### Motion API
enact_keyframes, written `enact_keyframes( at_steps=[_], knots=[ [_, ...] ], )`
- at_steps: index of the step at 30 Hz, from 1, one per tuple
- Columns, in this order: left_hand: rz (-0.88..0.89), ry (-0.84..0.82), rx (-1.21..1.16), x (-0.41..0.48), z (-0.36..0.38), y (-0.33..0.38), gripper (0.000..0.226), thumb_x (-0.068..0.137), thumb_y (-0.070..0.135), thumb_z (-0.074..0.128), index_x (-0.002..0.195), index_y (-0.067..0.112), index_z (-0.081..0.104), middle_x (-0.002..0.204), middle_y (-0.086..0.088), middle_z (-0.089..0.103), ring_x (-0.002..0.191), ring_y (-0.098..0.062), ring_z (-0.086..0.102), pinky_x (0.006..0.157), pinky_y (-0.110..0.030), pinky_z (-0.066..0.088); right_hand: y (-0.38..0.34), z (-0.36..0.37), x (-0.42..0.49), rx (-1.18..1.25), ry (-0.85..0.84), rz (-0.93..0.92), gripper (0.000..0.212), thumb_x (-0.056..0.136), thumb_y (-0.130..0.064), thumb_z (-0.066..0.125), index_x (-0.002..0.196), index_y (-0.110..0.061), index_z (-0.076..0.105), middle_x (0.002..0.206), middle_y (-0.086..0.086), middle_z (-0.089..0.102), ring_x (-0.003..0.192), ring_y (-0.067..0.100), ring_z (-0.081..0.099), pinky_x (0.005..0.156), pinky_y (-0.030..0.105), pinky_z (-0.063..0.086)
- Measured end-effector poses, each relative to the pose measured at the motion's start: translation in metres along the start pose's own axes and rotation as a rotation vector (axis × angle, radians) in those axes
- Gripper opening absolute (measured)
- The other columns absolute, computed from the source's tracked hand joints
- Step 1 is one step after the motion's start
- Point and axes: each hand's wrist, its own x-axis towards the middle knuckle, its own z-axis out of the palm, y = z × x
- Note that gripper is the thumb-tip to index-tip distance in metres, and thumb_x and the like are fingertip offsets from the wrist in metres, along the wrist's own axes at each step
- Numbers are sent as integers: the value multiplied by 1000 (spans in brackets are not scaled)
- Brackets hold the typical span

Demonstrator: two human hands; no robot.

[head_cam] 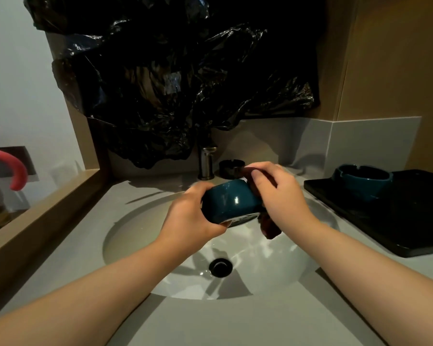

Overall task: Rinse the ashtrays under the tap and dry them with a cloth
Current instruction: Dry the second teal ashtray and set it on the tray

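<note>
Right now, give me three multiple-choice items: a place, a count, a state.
1. Where does the second teal ashtray stand? A on the left ledge; B on the black tray; C in the basin.
2. How many ashtrays show? A one; B two; C three.
3. What is the right hand doing? A hanging idle; B pressing a dark cloth to the held ashtray; C lying flat.
Answers: 1 B, it sits there, at the right. 2 C, two teal ones plus a black ashtray by the tap. 3 B, it curls on the cloth while the left hand grips the ashtray.
</note>
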Motion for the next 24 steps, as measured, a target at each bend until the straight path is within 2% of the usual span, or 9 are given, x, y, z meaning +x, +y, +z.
enact_keyframes(
  at_steps=[3, 5, 8, 9, 11, 13, 15, 18, 24],
  knots=[
    [-4, 12, -21, 1, 1, 0, 59, 65, 25, 85, 107, 39, 47, 95, 22, 56, 91, 2, 55, 77, -11, 48, 5, -5, 6, 95, -15, 240, 22, 100, -27, 41, 97, -31, 62, 94, 0, 61, 82, 19, 59, 71, 36, 56],
    [-33, 23, -59, 2, 0, -1, 58, 64, 26, 86, 104, 40, 46, 94, 22, 57, 93, 1, 57, 78, -12, 49, 10, -7, 8, 105, -89, 420, 21, 99, -28, 42, 95, -27, 63, 83, 9, 62, 72, 27, 59, 62, 36, 52],
    [-79, 7, -124, 2, -1, -2, 57, 65, 25, 86, 100, 43, 45, 94, 22, 58, 93, 7, 55, 70, -2, 44, 12, -21, 17, 23, -105, 510, 22, 94, -34, 54, 98, -18, 69, 75, 13, 62, 65, 28, 57, 58, 30, 47],
    [-87, 2, -137, 2, -1, -3, 56, 66, 25, 86, 100, 44, 45, 94, 23, 58, 93, 9, 55, 69, -1, 43, 12, -29, 20, -48, -129, 493, 22, 91, -35, 59, 99, -18, 70, 78, 11, 65, 66, 25, 58, 59, 27, 46],
    [-97, -2, -159, 2, -1, -3, 54, 66, 25, 86, 99, 43, 46, 93, 24, 58, 93, 10, 54, 68, 0, 42, 15, -46, 24, -296, -341, 414, 28, 84, -41, 65, 108, -26, 67, 92, 8, 68, 75, 16, 61, 67, 27, 51],
    [-110, -1, -178, 2, 0, -5, 52, 66, 24, 86, 97, 42, 48, 93, 23, 59, 94, 8, 55, 69, -2, 41, 15, -56, 22, -593, -612, 386, 54, 76, -51, 69, 125, -41, 50, 108, 1, 61, 89, 15, 63, 80, 31, 56],
    [-127, -3, -204, 4, 1, -8, 50, 65, 24, 86, 93, 42, 49, 93, 21, 61, 94, 6, 57, 73, -5, 42, 16, -55, 21, -709, -731, 367, 81, 69, -61, 70, 138, -51, 28, 116, -2, 55, 95, 16, 61, 85, 34, 56],
    [-143, -29, -260, 5, 4, -10, 51, 63, 22, 87, 95, 40, 52, 95, 18, 64, 95, 3, 60, 83, -16, 48, 10, -47, 19, -603, -734, 248, 90, 73, -59, 69, 142, -55, 12, 112, -9, 60, 96, 11, 60, 89, 28, 51],
    [-137, -82, -288, 6, 5, -9, 55, 65, 20, 86, 106, 36, 52, 101, 17, 64, 101, 1, 59, 92, -26, 50, 3, -41, 13, -443, -610, 126, 59, 79, -40, 71, 129, -48, 40, 85, -10, 69, 77, 8, 67, 69, 22, 56]
  ],
)
